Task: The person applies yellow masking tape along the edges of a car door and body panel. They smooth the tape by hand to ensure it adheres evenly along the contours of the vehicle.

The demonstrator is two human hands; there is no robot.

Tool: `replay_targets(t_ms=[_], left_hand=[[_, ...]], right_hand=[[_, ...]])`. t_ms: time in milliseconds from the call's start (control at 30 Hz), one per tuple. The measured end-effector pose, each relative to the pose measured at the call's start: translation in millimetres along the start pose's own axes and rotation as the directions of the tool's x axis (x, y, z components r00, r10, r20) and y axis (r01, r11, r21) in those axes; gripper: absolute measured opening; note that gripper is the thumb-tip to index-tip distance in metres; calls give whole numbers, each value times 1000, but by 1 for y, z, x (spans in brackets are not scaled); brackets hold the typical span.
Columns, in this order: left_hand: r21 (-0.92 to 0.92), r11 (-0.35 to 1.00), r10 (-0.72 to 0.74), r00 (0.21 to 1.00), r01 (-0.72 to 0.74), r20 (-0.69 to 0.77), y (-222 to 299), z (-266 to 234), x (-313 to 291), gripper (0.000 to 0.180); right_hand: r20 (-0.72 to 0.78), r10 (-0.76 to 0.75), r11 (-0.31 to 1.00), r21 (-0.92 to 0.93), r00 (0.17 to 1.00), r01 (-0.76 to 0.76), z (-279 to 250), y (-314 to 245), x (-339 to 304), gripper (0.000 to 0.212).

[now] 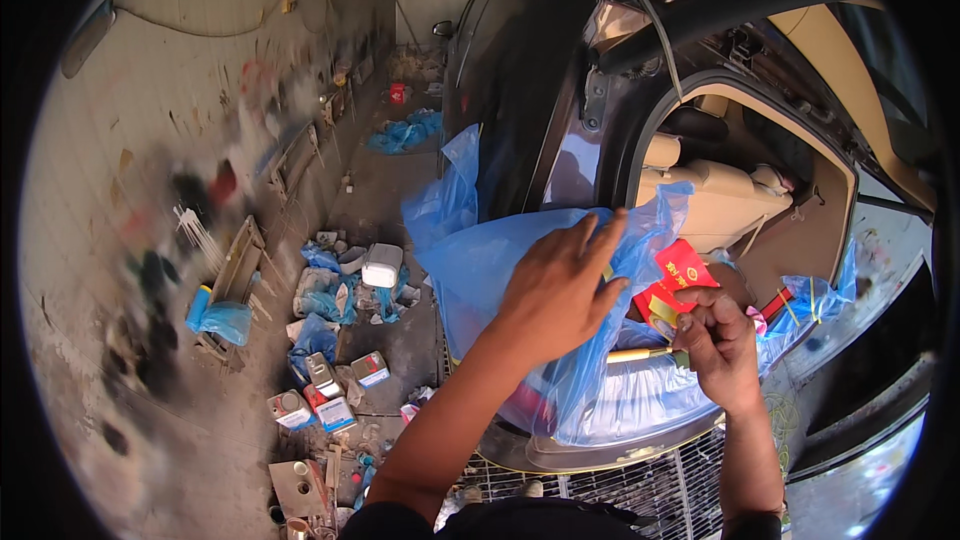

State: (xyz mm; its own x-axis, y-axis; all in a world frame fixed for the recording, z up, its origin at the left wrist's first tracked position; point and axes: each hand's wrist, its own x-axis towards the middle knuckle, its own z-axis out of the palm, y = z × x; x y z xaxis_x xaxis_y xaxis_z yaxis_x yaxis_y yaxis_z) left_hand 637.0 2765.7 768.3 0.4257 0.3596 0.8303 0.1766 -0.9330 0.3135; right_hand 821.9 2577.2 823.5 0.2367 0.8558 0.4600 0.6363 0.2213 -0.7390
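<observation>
We see the red packet (686, 266) up and left of the right hand's (722, 352) fingers, the nearer ones, its long axis slanting down-left; those fingers are curled tight, pinching its edge; our left hand's (556, 285) fingers spread loose over blue film (475, 270), grasping nothing, contact unclear.

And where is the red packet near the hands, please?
The red packet is right of centre in the head view, at the right hand, beside blue plastic sheeting.
</observation>
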Motion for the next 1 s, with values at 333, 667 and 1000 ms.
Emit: replay_targets(t_ms=[333, 667, 1000], left_hand=[[-799, 541, -444, 896, 261, -8, 39, -9, -47, 31], [-745, 594, -641, 739, 305, -208, -24, 11, -68, 10], [-690, 591, -795, 446, 417, -411, -127, 73, -79, 8]], right_hand=[[377, -415, 651, -513, 828, 560, 36, -45, 39, 38], [446, -419, 496, -617, 791, 611, 23, -81, 102, 25], [605, -404, 83, -722, 686, 686, 89, -96, 221, 20]])
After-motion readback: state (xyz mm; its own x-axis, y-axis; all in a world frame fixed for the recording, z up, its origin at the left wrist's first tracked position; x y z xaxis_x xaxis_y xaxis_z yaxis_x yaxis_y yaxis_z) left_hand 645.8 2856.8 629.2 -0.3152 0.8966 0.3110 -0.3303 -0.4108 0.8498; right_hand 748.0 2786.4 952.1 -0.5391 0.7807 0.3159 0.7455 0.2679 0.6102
